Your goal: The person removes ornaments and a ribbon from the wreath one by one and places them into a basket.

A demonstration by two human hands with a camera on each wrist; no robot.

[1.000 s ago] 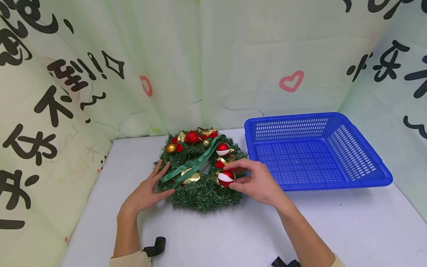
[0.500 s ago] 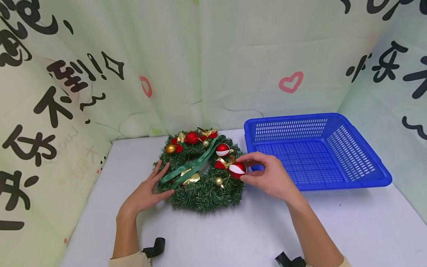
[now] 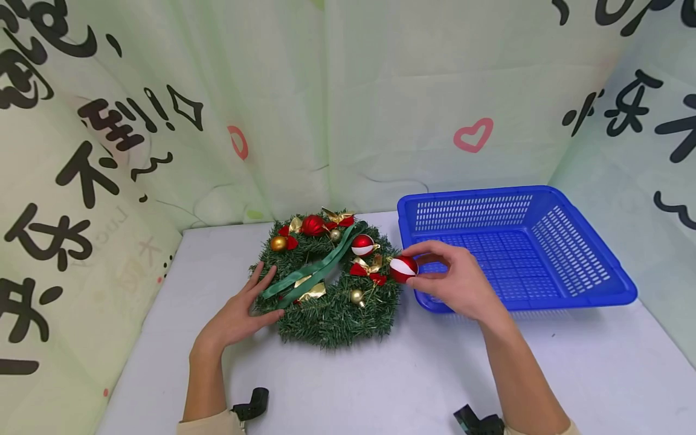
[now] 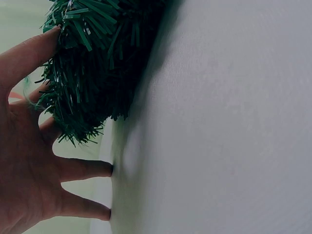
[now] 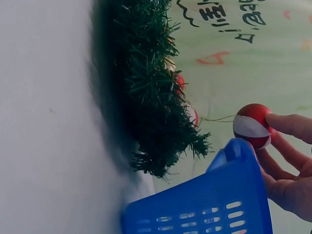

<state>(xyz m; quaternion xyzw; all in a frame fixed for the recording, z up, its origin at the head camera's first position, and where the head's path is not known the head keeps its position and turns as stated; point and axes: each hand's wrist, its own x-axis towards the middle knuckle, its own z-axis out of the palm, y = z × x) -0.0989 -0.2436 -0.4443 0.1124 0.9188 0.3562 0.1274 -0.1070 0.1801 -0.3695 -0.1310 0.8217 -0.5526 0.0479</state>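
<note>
My right hand [image 3: 459,283] pinches a red-and-white Christmas bauble [image 3: 403,269] between thumb and fingers, off the right side of a green wreath [image 3: 334,326]. In the right wrist view a thin string runs from the bauble [image 5: 252,126] toward the wreath. My left hand [image 3: 239,311] rests at the wreath's left edge with fingers spread; two fingertips meet the table in the left wrist view. The wreath carries a second red-and-white bauble [image 3: 362,244], a red bauble [image 3: 312,225], gold balls, red-and-gold bows and a green ribbon [image 3: 321,266].
A blue plastic basket [image 3: 516,302] with perforated sides stands right of the wreath, its near left corner just under my right hand. The white table [image 3: 348,386] ends at printed curtains [image 3: 370,109] behind and at both sides. Black wrist mounts [image 3: 253,403] sit below the forearms.
The held bauble has moved right and slightly up from the wreath's lower right, baring a small gold ball there. My right hand travels with it toward the basket; the left hand stays put.
</note>
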